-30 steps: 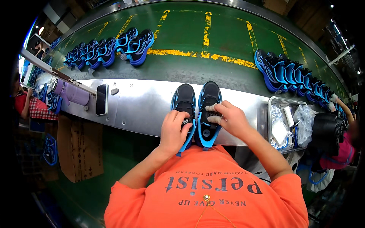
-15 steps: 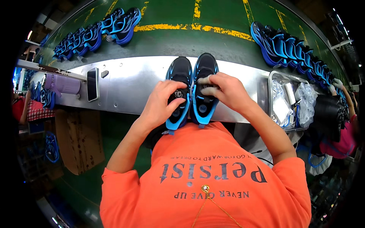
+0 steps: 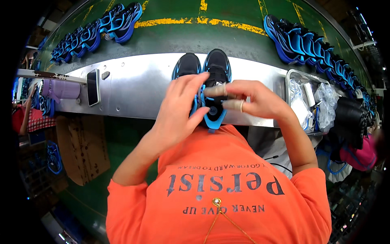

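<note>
Pair of black-and-blue shoes (image 3: 205, 87) stands side by side, toes pointing away, on the metal surface (image 3: 138, 85). Left hand (image 3: 178, 112) lies over the left shoe, grip spread, fingers fanned and loose, thumb near the heel. Right hand (image 3: 252, 99) sits over the right shoe's lacing; taped fingertips (image 3: 215, 90) drawn together, pinching at the laces, though what is pinched cannot be told. Left of the left grip: a phone (image 3: 93, 86) and a purple bottle (image 3: 61, 89). Right of the right grip: a tray of plastic bags (image 3: 310, 101). Beyond both: rows of blue shoes (image 3: 308, 42) on the green belt
</note>
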`<state>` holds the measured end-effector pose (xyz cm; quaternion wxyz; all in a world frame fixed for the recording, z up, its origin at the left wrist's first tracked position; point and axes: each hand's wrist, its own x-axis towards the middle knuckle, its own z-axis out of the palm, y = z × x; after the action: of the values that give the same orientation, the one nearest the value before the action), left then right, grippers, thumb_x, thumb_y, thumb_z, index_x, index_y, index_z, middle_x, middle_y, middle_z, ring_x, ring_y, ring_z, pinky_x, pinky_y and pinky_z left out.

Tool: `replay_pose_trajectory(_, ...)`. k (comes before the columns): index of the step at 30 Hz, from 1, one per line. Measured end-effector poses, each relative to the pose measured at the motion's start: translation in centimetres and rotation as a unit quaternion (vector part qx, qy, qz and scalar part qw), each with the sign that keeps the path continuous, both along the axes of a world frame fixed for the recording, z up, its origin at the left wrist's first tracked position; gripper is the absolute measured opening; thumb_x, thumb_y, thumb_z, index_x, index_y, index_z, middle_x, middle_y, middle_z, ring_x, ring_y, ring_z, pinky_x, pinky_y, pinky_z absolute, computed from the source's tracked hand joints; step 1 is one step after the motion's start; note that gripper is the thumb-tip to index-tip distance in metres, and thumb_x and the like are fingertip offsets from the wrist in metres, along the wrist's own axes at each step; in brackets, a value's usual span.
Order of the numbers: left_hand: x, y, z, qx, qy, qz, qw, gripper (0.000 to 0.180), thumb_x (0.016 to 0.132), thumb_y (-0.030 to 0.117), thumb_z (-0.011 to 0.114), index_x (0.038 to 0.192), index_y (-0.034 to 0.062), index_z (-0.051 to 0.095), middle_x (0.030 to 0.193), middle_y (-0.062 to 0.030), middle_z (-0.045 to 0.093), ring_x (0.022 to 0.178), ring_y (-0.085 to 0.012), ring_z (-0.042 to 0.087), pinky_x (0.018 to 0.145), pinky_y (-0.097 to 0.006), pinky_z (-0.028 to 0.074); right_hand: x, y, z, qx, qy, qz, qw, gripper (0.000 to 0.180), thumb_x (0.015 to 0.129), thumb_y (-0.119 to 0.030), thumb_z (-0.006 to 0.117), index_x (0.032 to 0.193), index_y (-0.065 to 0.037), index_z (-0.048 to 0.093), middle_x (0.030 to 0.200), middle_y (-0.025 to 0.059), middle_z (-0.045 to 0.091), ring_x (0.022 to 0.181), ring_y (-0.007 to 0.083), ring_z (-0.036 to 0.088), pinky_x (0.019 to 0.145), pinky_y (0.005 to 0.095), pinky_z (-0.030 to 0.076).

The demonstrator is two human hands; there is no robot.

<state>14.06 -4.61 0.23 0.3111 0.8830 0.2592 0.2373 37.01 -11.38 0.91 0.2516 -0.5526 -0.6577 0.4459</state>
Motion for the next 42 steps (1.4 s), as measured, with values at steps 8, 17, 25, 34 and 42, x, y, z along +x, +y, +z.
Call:
replay_pose_trajectory(8,2.5,-1.6,-1.6,0.093,0.001,-0.053,0.994,0.021,0.072,0.009,0.069,0.092,0.01,0.061,0.063,-0.0064,0.056,0.058,-0.0265,0.059,0.051,-0.04,0.044,-2.9,-2.3,3.3,-0.336,0.213,0.067,0.915,0.019,0.093,-0.013,0.06,0.111,-0.008,0.057,0.089,0.0084,0.07,0.064,0.0179,0.062,0.06,0.0323,0.051)
replay_pose_trajectory(17,-1.9,1.7,-0.5,-0.052,-0.002,0.113,0.992,0.03,0.083,0.01,0.069,0.112,0.0038,0.063,0.099,-0.0131,0.062,0.089,-0.0278,0.059,0.078,-0.036,0.048,0.8,1.2,-2.4,0.056,0.04,-0.07,0.995,0.032,0.087,-0.013,0.071,0.118,-0.015,0.07,0.103,0.0098,0.067,0.087,0.022,0.062,0.079,0.0317,0.052)
replay_pose_trajectory(25,0.0,-3.6,-1.3,-0.487,-0.034,0.024,0.872,0.021,0.099,0.007,0.052,0.116,-0.0025,0.059,0.103,-0.0074,0.061,0.087,-0.0156,0.063,0.071,-0.027,0.052,-1.1,0.8,-4.5,0.092,-0.181,-0.125,0.971,0.034,0.08,-0.014,0.076,0.113,-0.014,0.072,0.091,0.0082,0.056,0.087,0.0228,0.057,0.077,0.0315,0.049)
replay_pose_trajectory(34,3.7,-3.5,-3.3,-0.761,-0.169,0.108,0.617,0.027,0.102,0.016,0.052,0.121,-0.0025,0.051,0.118,-0.0116,0.054,0.109,-0.0264,0.064,0.072,-0.03,0.054,-0.9,1.6,-4.2,0.069,-0.134,-0.07,0.986,0.032,0.079,-0.017,0.076,0.111,-0.013,0.071,0.093,0.0101,0.06,0.086,0.0249,0.062,0.075,0.0332,0.051)
replay_pose_trajectory(42,3.8,-3.3,-4.5,-0.752,-0.151,0.115,0.631,0.022,0.103,0.016,0.049,0.115,-0.0006,0.056,0.111,-0.0099,0.06,0.105,-0.0247,0.066,0.067,-0.03,0.055,0.9,4.6,-2.8,0.089,-0.156,0.117,0.977,0.05,0.088,-0.018,0.061,0.137,-0.024,0.056,0.095,0.0087,0.062,0.09,0.0268,0.059,0.078,0.0373,0.049)
